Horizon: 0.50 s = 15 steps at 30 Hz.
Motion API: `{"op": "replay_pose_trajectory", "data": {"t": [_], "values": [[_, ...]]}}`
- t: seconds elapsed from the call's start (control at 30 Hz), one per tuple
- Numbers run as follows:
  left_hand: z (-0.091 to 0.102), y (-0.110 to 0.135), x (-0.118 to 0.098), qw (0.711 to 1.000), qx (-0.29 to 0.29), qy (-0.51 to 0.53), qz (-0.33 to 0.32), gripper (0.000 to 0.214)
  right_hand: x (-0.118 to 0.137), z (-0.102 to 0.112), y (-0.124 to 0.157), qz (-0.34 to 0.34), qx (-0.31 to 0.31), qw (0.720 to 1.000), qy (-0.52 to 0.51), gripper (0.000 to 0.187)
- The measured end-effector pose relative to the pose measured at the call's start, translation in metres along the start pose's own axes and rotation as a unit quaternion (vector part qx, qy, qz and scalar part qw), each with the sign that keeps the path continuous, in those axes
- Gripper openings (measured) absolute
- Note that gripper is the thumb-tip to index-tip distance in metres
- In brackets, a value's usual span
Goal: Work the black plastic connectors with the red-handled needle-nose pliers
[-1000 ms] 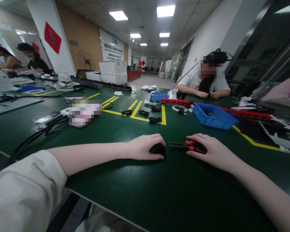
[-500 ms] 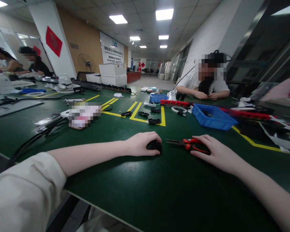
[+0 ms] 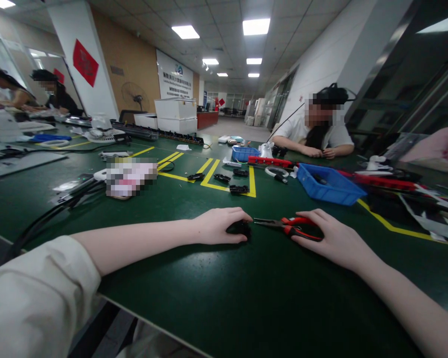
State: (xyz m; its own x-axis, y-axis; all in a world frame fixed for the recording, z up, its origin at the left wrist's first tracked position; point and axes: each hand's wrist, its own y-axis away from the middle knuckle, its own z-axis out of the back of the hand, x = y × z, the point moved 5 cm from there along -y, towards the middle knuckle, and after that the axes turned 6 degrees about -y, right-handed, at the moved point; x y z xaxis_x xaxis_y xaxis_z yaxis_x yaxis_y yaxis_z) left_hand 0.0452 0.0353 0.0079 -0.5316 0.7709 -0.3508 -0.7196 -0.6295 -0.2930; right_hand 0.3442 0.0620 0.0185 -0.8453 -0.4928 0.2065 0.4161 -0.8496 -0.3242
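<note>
Between the thumb and fingers of my left hand point(image 3: 222, 226) is a small black part point(image 3: 242, 229), mostly covered, its exact kind unclear. My right hand point(image 3: 334, 233) grips red-handled needle-nose pliers point(image 3: 289, 226) by the handles. Their narrow jaws point left, and the tips are close beside my left fingertips and the black part; I cannot tell whether they touch it. Further up the green table point(image 3: 194, 298), several small black parts point(image 3: 239, 189) lie on and around the yellow tape lines point(image 3: 216, 187).
A blue bin point(image 3: 330, 191) with dark pieces stands right of the tape. To the left lie a phone point(image 3: 130, 180) and black cables point(image 3: 56, 214). A small blue tray point(image 3: 244, 153) and red strips point(image 3: 271, 161) are farther back. Across the table sits a person point(image 3: 321, 124).
The pliers have shifted slightly left, bringing their tips nearer the black part. My left hand has moved only slightly and still holds the part.
</note>
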Motion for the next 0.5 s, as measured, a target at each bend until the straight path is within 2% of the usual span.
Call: {"op": "replay_pose_trajectory", "data": {"t": [0.3, 0.5], "values": [[0.0003, -0.0014, 0.0011, 1.000, -0.012, 0.007, 0.001, 0.044, 0.0045, -0.0034, 0.0007, 0.014, -0.001, 0.999, 0.035, 0.059], [0.0012, -0.0020, 0.0024, 1.000, -0.023, 0.018, -0.009, 0.043, 0.0075, -0.0023, -0.0006, 0.033, 0.003, 0.999, 0.023, 0.050]]}}
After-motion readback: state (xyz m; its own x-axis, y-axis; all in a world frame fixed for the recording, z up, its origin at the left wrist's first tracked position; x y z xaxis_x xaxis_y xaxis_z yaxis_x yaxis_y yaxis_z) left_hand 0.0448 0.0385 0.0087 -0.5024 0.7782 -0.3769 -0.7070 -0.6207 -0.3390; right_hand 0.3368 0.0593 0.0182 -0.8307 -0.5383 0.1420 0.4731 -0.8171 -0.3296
